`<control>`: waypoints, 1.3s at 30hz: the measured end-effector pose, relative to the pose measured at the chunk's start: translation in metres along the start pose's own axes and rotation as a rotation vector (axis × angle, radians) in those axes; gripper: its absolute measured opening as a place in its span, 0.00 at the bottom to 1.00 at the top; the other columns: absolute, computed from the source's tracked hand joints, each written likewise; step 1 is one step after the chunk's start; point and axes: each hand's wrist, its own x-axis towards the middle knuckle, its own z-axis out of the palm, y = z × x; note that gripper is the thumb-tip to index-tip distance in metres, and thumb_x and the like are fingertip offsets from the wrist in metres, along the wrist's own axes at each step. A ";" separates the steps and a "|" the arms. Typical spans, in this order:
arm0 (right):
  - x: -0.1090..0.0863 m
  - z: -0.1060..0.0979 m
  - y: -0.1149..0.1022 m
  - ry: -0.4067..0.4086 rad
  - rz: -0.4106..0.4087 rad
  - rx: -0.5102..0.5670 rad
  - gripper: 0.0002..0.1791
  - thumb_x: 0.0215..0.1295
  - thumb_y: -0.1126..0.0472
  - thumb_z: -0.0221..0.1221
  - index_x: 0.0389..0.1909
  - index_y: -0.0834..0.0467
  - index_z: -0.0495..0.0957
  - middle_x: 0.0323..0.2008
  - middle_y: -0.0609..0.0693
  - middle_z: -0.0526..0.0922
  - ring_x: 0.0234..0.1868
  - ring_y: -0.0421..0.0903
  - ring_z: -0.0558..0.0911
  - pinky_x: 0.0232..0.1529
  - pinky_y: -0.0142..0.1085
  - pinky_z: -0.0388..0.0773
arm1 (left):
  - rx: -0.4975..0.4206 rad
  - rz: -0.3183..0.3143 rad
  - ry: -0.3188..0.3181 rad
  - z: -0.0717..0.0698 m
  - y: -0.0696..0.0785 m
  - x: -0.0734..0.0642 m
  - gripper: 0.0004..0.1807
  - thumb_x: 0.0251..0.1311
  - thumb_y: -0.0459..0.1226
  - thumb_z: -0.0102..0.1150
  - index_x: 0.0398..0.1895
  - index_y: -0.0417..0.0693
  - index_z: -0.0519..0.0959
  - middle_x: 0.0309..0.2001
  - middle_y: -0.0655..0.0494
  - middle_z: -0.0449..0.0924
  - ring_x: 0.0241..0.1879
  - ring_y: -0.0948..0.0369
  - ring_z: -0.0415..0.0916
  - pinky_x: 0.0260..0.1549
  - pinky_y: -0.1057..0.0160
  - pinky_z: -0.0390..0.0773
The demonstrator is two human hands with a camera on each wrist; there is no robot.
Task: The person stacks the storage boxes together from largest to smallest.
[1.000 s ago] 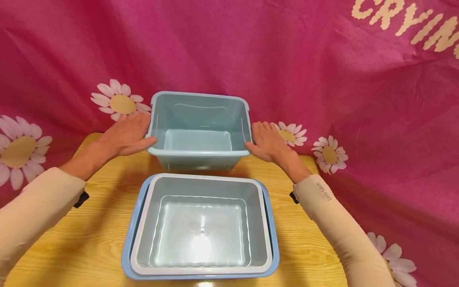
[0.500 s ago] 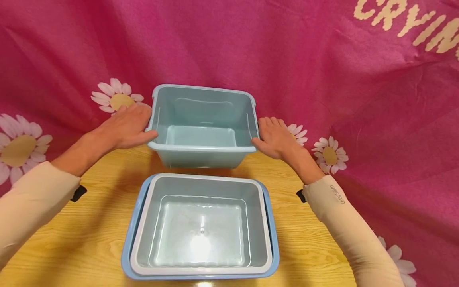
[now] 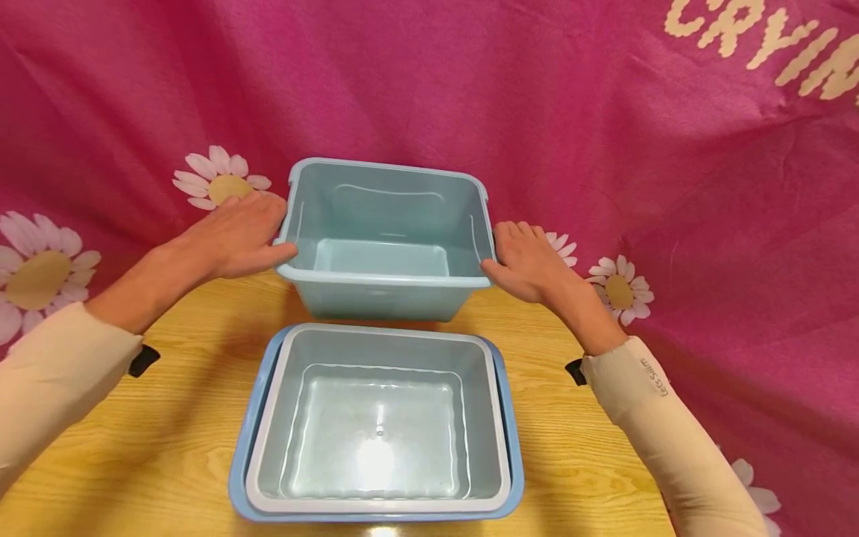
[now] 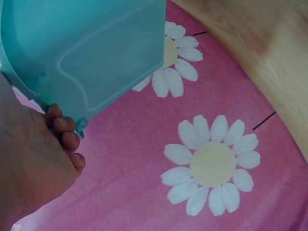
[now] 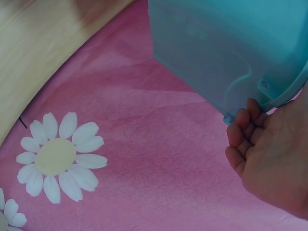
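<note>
A rectangular light blue-green plastic tub [image 3: 382, 300] is held up behind the other tubs in the head view, tilted so its inside faces me. My left hand [image 3: 244, 233] grips its left rim, thumb over the near corner. At the opposite rim my right hand [image 3: 526, 261] holds on the same way. Both wrist views show fingers curled under the rim, the left hand [image 4: 38, 154] and the right hand [image 5: 269, 154] each beside a side wall. In front, a grey tub [image 3: 376, 506] with a pale rim sits nested inside a blue tub [image 3: 515, 455].
Under the nested tubs is a wood-grain table [image 3: 570, 418]. A pink cloth [image 3: 570, 89] with printed daisies and lettering hangs close behind the table and along its right side.
The blue-green tub has risen a little and shifted right, with both hands still gripping its rim. The nested tubs have stayed in place.
</note>
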 end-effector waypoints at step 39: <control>-0.037 -0.040 -0.014 0.048 0.014 0.041 0.15 0.61 0.54 0.46 0.39 0.62 0.66 0.33 0.55 0.68 0.40 0.55 0.69 0.49 0.51 0.62 | 0.107 0.051 0.053 -0.047 0.035 -0.014 0.13 0.52 0.45 0.56 0.24 0.47 0.67 0.23 0.55 0.65 0.26 0.56 0.65 0.28 0.55 0.61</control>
